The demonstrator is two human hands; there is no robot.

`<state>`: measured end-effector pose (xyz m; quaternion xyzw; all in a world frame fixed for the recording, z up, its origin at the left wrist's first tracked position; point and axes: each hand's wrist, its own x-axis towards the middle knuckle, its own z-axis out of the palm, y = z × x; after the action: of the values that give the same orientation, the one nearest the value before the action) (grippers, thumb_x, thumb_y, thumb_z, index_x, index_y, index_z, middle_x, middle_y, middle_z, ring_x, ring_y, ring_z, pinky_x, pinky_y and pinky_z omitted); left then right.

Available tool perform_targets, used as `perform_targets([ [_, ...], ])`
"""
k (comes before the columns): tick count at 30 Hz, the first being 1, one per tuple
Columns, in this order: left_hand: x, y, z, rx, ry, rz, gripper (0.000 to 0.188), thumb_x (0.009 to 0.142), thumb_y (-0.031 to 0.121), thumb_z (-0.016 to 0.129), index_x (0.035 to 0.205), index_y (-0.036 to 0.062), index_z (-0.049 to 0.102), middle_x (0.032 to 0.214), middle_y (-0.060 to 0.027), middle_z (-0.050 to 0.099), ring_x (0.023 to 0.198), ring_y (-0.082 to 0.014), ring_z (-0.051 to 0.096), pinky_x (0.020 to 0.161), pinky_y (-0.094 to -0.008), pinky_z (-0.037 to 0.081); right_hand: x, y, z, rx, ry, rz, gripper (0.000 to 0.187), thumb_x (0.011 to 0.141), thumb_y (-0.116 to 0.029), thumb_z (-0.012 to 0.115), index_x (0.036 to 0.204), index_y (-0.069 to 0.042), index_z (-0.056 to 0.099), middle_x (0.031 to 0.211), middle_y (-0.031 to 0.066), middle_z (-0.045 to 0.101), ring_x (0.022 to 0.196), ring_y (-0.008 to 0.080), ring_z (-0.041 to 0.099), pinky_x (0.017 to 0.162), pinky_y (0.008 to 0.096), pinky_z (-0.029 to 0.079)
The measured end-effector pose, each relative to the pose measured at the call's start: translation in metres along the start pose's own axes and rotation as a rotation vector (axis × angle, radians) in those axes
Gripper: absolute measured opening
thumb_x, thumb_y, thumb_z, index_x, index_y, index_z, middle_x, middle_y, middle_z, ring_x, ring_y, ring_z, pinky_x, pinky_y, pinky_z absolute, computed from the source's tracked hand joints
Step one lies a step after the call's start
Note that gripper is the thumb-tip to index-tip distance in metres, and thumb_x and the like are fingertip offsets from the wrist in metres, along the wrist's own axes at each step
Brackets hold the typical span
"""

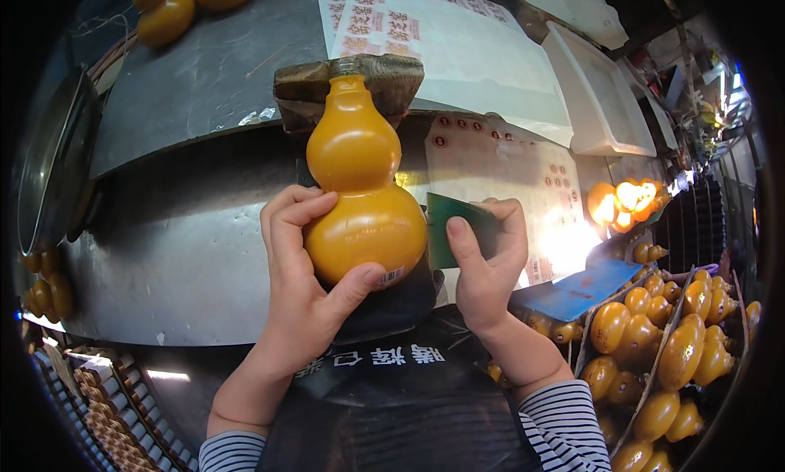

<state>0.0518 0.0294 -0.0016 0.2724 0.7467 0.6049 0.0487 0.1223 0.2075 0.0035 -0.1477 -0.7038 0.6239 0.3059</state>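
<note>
**Gourd [356,186] Was Held; Labelling Seemed Partway**

At mid-view, the gourd's lower bulb was cupped by the left hand [296,247], its neck laid on the block [302,88] at 12 o'clock. The card [442,227] was pinched in the right hand [489,276] at 3 o'clock, just beside the bulb; contact could not be told. A label [393,276] was already stuck on at 5 o'clock. Smoothing with the card was judged unfinished. Boxed gourds [638,337] were seen at 4 o'clock.
</note>
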Motion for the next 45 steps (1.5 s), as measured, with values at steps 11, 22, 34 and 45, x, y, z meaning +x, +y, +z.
perform_targets([
  [11, 0.017, 0.022, -0.010, 0.214, 0.005, 0.120, 0.053, 0.080, 0.030, 0.072, 0.114, 0.0013, 0.044, 0.114, -0.0158, 0.035, 0.108, -0.0278, 0.040, 0.095, -0.0373, 0.036, 0.008, -0.035, -0.002, -0.196, -0.320, -0.195, 0.023, 0.081, -0.002, 0.069, 0.096, 0.001, 0.052, 0.082, 0.0076, 0.058, 0.073, 0.0105, 0.056, 0.063, 0.0240, 0.046],
  [22, -0.004, -0.016, -0.015, -0.049, -0.124, 0.034, 0.091, 0.065, 0.012, 0.084, 0.134, 0.0083, 0.025, 0.138, -0.0210, 0.035, 0.130, -0.0328, 0.038, 0.109, -0.0439, 0.030, 0.158, 0.001, -0.069, 0.112, -0.171, 0.197, 0.024, 0.094, -0.024, 0.051, 0.095, -0.002, 0.060, 0.080, 0.0016, 0.054, 0.076, 0.0095, 0.054, 0.069, 0.0238, 0.045],
  [34, 0.000, 0.012, -0.029, 0.368, 0.047, 0.156, 0.049, 0.075, 0.030, 0.077, 0.113, 0.0058, 0.057, 0.111, -0.0120, 0.055, 0.107, -0.0306, 0.052, 0.108, -0.0572, 0.028, 0.303, 0.048, 0.021, -1.381, -0.645, -0.734, 0.035, 0.086, -0.010, 0.053, 0.116, -0.018, 0.066, 0.088, 0.0093, 0.062, 0.081, 0.0238, 0.063, 0.065, 0.0347, 0.052],
  [45, 0.014, -0.001, -0.040, 0.351, 0.343, 0.014, 0.021, 0.087, 0.005, 0.051, 0.106, -0.0004, 0.057, 0.106, -0.0127, 0.054, 0.105, -0.0230, 0.054, 0.108, -0.0472, 0.033, 0.371, 0.058, 0.033, -1.395, -0.527, -0.390, 0.075, 0.068, -0.051, 0.076, 0.126, -0.007, 0.055, 0.108, 0.0131, 0.063, 0.102, 0.0318, 0.061, 0.084, 0.0413, 0.050],
])
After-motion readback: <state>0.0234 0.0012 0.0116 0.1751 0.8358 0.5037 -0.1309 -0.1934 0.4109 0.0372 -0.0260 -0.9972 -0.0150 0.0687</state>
